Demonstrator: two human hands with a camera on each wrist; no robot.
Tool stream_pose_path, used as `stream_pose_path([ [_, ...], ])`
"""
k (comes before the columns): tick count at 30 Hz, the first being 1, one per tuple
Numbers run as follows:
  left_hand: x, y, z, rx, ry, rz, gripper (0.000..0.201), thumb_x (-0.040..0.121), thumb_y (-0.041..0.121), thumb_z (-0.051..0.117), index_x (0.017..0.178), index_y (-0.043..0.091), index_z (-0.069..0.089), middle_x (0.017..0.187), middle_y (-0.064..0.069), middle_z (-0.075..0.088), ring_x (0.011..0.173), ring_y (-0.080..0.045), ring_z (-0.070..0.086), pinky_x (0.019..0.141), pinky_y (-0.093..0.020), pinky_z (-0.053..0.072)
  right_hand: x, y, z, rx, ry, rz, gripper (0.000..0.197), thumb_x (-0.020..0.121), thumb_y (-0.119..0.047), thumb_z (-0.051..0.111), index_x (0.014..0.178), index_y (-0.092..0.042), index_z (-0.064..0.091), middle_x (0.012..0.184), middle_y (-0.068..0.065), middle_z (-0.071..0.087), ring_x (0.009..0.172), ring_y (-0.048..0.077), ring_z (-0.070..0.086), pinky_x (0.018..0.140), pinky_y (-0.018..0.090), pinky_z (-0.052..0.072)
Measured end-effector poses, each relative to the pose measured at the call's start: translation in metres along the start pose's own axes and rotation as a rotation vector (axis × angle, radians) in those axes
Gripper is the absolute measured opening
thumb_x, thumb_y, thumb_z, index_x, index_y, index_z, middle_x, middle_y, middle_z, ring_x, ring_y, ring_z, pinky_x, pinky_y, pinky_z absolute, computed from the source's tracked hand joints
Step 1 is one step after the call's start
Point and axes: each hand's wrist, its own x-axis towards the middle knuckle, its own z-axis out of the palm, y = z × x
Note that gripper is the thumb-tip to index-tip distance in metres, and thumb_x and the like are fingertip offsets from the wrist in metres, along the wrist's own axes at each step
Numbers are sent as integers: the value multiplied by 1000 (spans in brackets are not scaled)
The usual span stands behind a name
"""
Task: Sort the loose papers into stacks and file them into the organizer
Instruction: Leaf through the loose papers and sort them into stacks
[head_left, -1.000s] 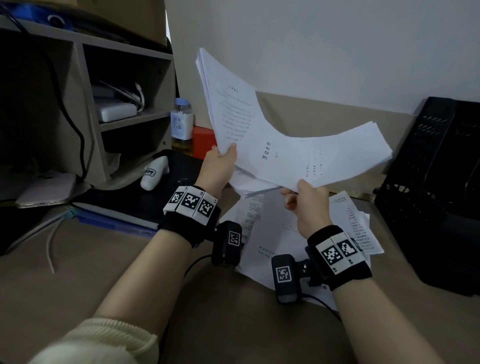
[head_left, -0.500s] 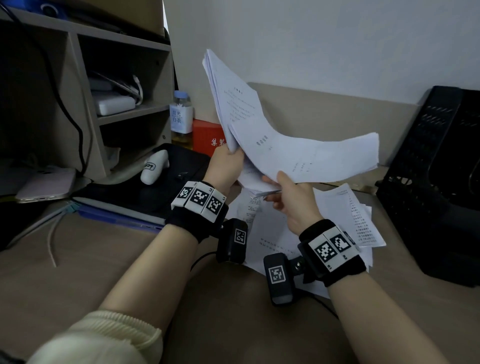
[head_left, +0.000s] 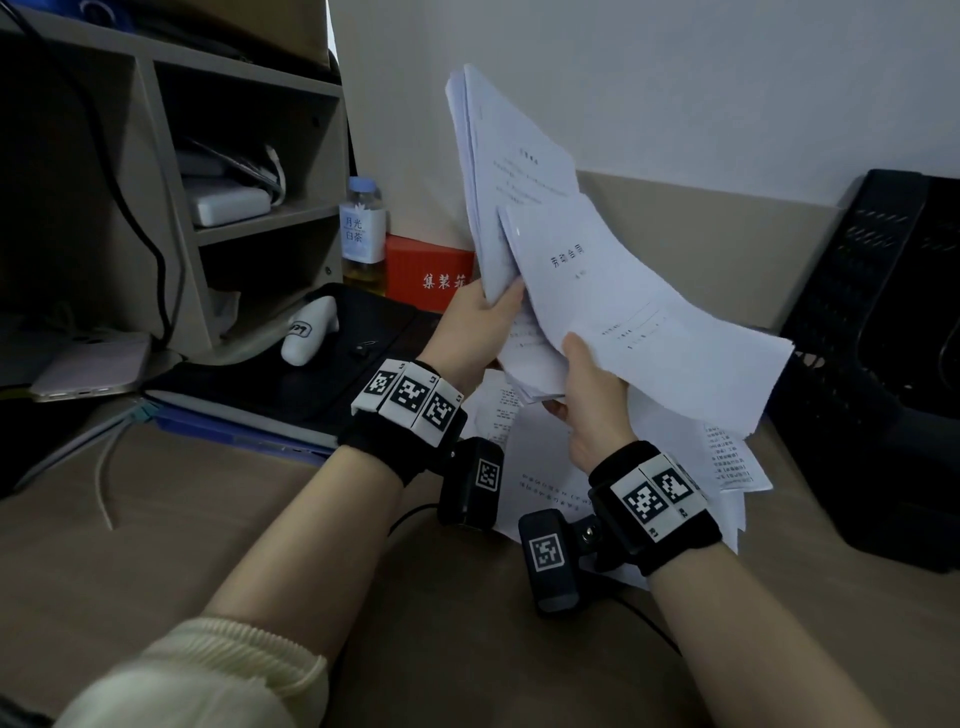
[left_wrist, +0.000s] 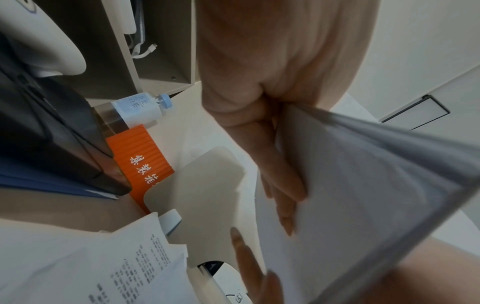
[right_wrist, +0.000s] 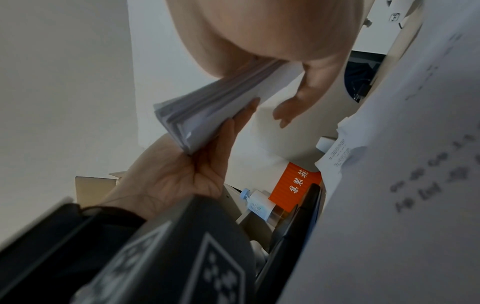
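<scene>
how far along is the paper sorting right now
Early. Nothing shows filed in the black organizer, though its slots are dark. In hand: the left hand holds an upright sheaf; the right hand grips the contract bundle. Left: loose papers on the desk.

held paper stacks (head_left: 613, 291) raised (bent) | loose papers (head_left: 727, 467) on desk | black organizer (head_left: 883, 364) right

The left hand (head_left: 480, 322) is gripping an upright stack of papers (head_left: 506, 171) while the right hand (head_left: 589, 395) is holding a second bundle (head_left: 649, 322) fanning rightward. More sheets (head_left: 727, 462) are lying on the desk (head_left: 156, 519) near a black organizer (head_left: 883, 338).
</scene>
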Motion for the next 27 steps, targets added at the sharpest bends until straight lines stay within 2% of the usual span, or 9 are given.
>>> stream_pose_path([
  [2,-1,1,1,18,-27,19,28,102,17,46,124,4,60,108,-5,70,92,-9,69,74,-23,58,2,2,0,2,6,0,29,91,-23,51,119,-25,55,118,-3,62,97,13,63,79,33,57],
  [4,-2,2,1,18,-54,27,28,102,16,46,124,4,60,108,-5,70,91,-9,70,73,-23,58,3,3,1,-7,15,-31,31,90,-20,51,121,-25,54,121,-4,62,105,15,62,91,41,54],
  [6,-3,3,-1,22,-100,35,28,102,14,47,124,4,59,107,-3,70,89,-7,71,71,-21,57,5,4,1,-9,24,-54,32,91,-19,50,122,-26,52,119,-6,61,107,15,61,96,44,52],
  [10,-5,4,-3,36,-183,75,32,96,14,59,127,6,60,117,-4,70,103,-13,69,78,-24,57,5,4,0,-39,18,-76,35,91,-20,48,124,-25,56,118,-12,63,108,12,61,100,44,49],
  [15,-6,4,-2,25,-149,89,41,87,9,70,127,4,61,117,-3,70,103,-10,69,78,-20,56,6,4,0,-51,-3,-77,39,89,-20,52,128,-23,56,121,-10,63,109,11,61,99,42,50],
  [17,-5,1,-2,45,-107,81,39,88,4,69,126,2,60,115,-4,70,97,-8,70,75,-19,56,5,4,1,-68,-49,-49,33,89,-19,52,121,-25,60,118,-8,66,105,12,63,94,39,53],
  [20,-4,-2,-5,66,-25,70,32,90,-8,58,122,-4,59,104,-7,69,76,3,69,65,-13,53,-1,2,3,-98,-103,-1,16,90,-23,54,103,-29,62,110,-6,67,103,16,64,92,38,54],
  [24,-3,-3,-8,60,30,67,28,93,-11,49,114,4,60,89,6,66,66,8,67,59,-10,51,-2,-3,0,-81,-124,-17,29,91,-31,57,120,-31,56,119,-9,62,106,10,60,89,35,53],
  [27,1,-1,-14,45,123,73,26,93,-7,50,109,10,61,92,6,67,78,2,68,71,-18,55,4,-10,-13,52,-6,13,34,90,-33,55,124,-25,55,114,-5,62,100,15,61,73,34,51],
])
